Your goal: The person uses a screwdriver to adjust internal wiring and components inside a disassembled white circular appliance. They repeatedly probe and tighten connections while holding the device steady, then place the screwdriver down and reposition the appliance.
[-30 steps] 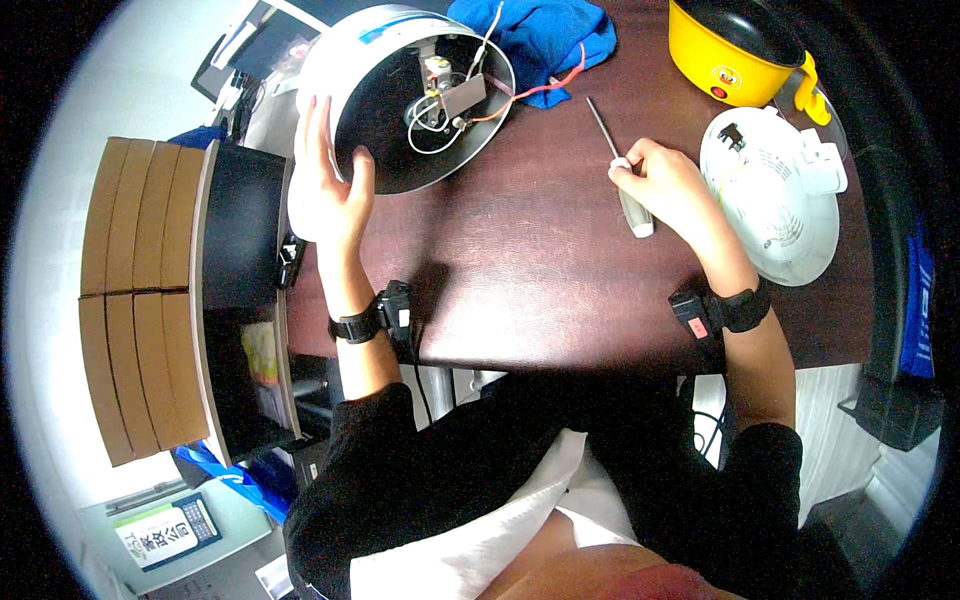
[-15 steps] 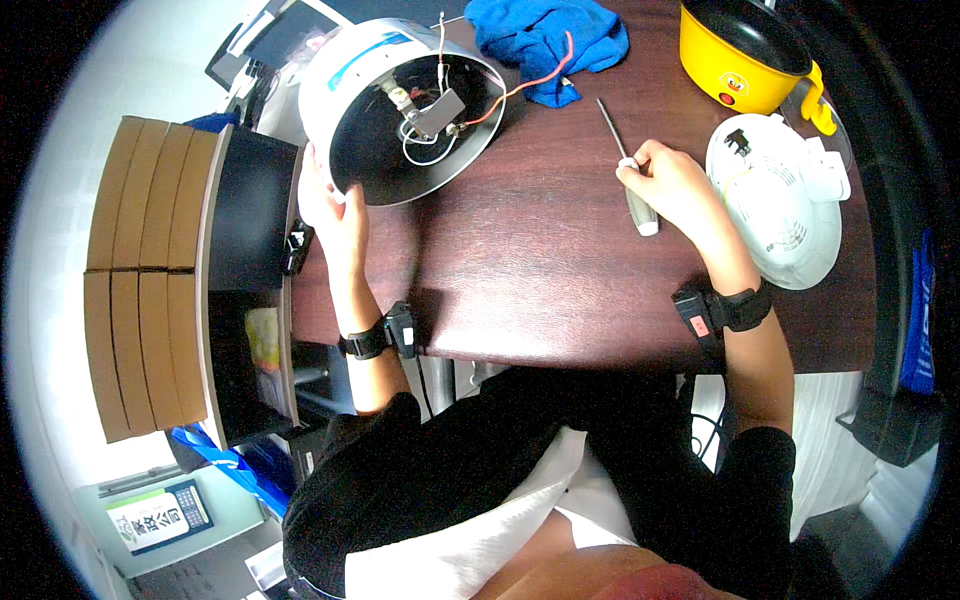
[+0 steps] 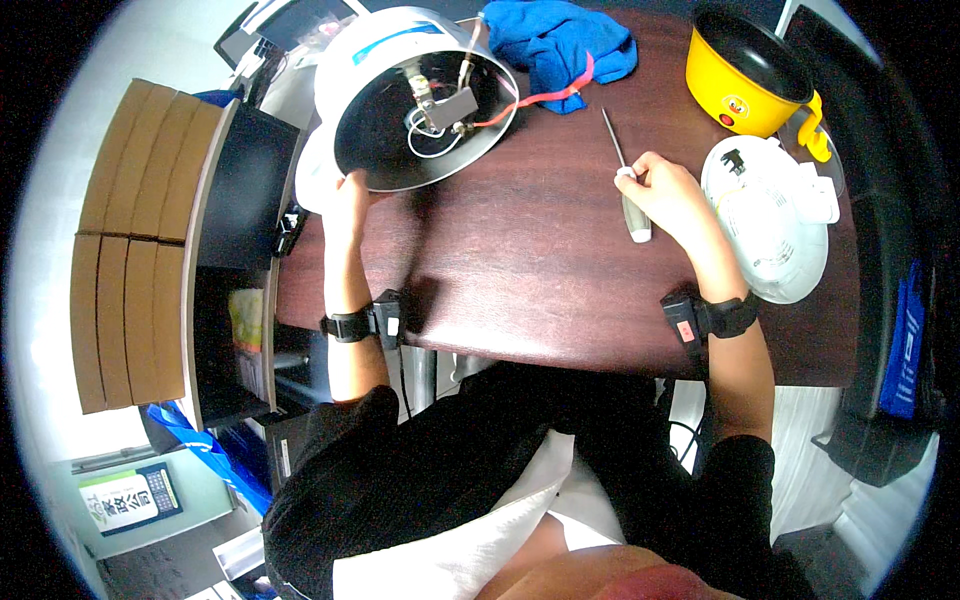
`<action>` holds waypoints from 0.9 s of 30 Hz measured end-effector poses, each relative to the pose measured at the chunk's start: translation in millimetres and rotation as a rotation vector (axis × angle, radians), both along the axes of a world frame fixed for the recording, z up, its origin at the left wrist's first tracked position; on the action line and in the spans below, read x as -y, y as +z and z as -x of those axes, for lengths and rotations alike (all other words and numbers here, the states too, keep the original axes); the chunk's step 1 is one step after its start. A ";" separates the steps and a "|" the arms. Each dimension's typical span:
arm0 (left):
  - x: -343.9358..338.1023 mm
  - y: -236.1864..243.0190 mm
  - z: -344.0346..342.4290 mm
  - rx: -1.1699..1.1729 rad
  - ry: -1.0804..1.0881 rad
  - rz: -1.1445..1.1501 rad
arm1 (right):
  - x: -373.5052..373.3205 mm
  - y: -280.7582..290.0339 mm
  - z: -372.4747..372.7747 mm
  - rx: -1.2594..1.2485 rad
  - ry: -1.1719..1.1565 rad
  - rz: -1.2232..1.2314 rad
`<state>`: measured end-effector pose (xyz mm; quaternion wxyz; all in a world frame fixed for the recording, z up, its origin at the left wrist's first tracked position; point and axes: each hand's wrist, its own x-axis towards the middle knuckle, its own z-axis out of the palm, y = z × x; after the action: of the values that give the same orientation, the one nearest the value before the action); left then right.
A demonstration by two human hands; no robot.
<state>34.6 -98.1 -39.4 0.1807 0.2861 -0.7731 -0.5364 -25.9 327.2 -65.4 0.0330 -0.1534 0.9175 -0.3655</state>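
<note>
A white, round appliance shell [image 3: 335, 85] lies tipped on the table at the left, its dark hollow underside facing me. Inside it are white wires, a small grey metal plate [image 3: 452, 108] and an orange-red wire [image 3: 545, 97] that trails out past the rim. My left hand [image 3: 345, 205] grips the shell's lower left rim, thumb on the edge; its other fingers are mostly hidden behind. In my right hand [image 3: 672, 192] is a screwdriver [image 3: 637, 218] with a pale handle, its shaft pointing away from me. Right of that hand rests a white oval plastic cover [image 3: 770, 225].
A blue cloth [image 3: 560, 45] lies at the back, touching the trailing wire's area. At the far right stands a yellow pot [image 3: 735, 90] with a yellow handle. Brown cardboard boxes [image 3: 125, 250] stand left of the dark wooden table [image 3: 500, 270]. Black bands circle both my wrists.
My view has turned slightly. The shell has tilted a little, and its wires have swung, the orange-red one blurred. Both hands keep their holds.
</note>
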 end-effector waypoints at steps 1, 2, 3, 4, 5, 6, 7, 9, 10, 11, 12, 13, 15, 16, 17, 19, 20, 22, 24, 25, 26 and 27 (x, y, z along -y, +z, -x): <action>10.0 2.2 5.2 -0.022 -0.048 0.104 | 0.0 0.4 -0.7 -0.018 0.006 -0.010; 21.4 6.7 10.0 -0.044 -0.096 0.208 | 0.1 0.8 -0.8 -0.036 0.012 -0.022; 30.1 8.5 14.3 -0.033 -0.127 0.353 | 0.5 2.9 -0.5 -0.023 0.015 -0.019; 34.3 20.8 12.9 -0.017 -0.140 0.516 | 2.5 5.8 -1.6 -0.005 0.027 -0.006; 25.5 32.0 18.6 -0.016 -0.161 0.661 | 0.4 5.9 -2.1 0.013 0.020 -0.008; 17.1 43.9 22.9 0.019 -0.192 0.557 | -1.1 4.4 -1.4 -0.006 0.017 -0.001; -3.7 60.6 24.6 0.022 -0.250 0.455 | -2.8 4.2 -1.5 -0.019 0.009 -0.006; -39.2 101.4 9.6 0.052 -0.311 0.260 | -0.2 4.6 -2.5 -0.030 0.032 -0.013; -46.4 112.2 12.5 0.071 -0.359 0.247 | -1.7 -2.7 2.4 -0.016 0.031 -0.075; -52.9 122.5 13.2 0.093 -0.401 0.239 | -2.4 -0.6 0.7 0.000 0.018 -0.080; -62.3 134.2 10.9 0.137 -0.449 0.278 | -0.9 2.5 -1.1 0.015 0.004 -0.085; -66.8 142.4 9.6 0.149 -0.501 0.286 | 1.8 5.8 -2.5 0.027 -0.007 -0.086; -86.0 157.0 12.9 0.193 -0.554 0.321 | -3.7 -8.8 2.2 -0.025 0.013 -0.002; -93.5 161.4 12.4 0.185 -0.578 0.345 | -6.2 -6.9 5.0 -0.015 0.025 -0.037; -97.1 163.9 13.5 0.184 -0.603 0.355 | -4.2 -4.6 4.7 0.000 0.043 -0.073; -99.9 170.8 16.5 0.220 -0.619 0.357 | -0.8 2.3 3.8 0.014 0.058 -0.052; -94.3 166.8 19.0 0.183 -0.637 0.345 | -0.5 -0.3 2.8 -0.011 0.044 -0.040; -95.8 169.0 20.7 0.263 -0.590 0.335 | -1.5 -1.8 1.7 -0.025 0.025 -0.042; -95.4 172.7 23.3 0.352 -0.586 0.316 | -0.6 1.3 0.5 -0.003 0.016 -0.070; -94.6 172.8 22.5 0.347 -0.582 0.301 | 0.3 3.1 0.8 0.004 0.024 -0.073; -93.8 170.5 19.9 0.342 -0.578 0.285 | -0.3 3.6 0.1 0.010 0.032 -0.075; -92.3 167.8 18.9 0.337 -0.572 0.270 | -1.0 3.7 -0.3 0.016 0.041 -0.078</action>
<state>15.7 -5.8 128.3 -0.0708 0.1160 -0.9048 -0.4036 -25.6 328.2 -61.7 0.0539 -0.1677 0.9275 -0.3298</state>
